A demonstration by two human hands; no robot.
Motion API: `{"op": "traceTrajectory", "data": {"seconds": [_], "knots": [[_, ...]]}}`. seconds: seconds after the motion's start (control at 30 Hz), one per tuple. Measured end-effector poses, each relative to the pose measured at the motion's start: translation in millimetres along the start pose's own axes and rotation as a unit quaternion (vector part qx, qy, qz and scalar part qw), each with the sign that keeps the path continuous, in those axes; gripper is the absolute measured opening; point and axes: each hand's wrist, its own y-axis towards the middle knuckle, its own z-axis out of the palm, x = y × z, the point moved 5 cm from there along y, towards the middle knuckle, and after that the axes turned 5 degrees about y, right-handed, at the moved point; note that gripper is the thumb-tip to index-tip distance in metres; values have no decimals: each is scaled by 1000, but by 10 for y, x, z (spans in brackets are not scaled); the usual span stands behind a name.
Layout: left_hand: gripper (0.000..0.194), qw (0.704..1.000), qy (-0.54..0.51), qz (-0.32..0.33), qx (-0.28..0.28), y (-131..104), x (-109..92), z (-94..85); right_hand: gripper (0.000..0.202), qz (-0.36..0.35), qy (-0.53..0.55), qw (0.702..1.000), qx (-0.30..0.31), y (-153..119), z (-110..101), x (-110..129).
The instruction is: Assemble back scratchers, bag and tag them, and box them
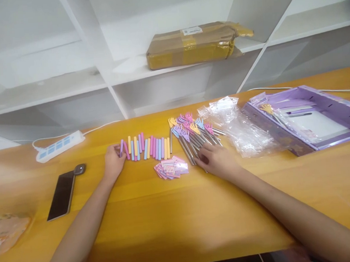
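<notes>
Inside the tabletop's [158, 228] front edge, our left hand [115, 160] pinches a tube [121, 147]; our curled right hand [215, 159] hides rods [188, 151], hold unclear.

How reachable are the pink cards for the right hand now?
Likely yes: the pink cards lie just left of the right hand, which is at the metal rods; nothing visible blocks the way.

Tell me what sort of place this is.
Likely a workroom or stockroom: white shelving behind the table holds a taped carton, and clear plastic bags lie beside claw-headed rods.
</notes>
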Motion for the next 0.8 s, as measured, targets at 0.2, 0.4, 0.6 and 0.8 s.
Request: {"op": "traceTrajectory", "data": {"seconds": [0.2,0.4,0.6,0.8], "knots": [[43,998,54,30,26,-42,-72,68,39,24,-47,998,20,-2,64,27],[32,997,56,14,47,-56,-75,-3,37,99,-19,995,3,18,50,-133],[47,999,0,26,26,-254,-416,-225,43,160,373,909,-96,6,-73,-107],[48,954,-136,156,217,-1048,-1227,-27,46,150,545,821,-74,-81,209,454]]}}
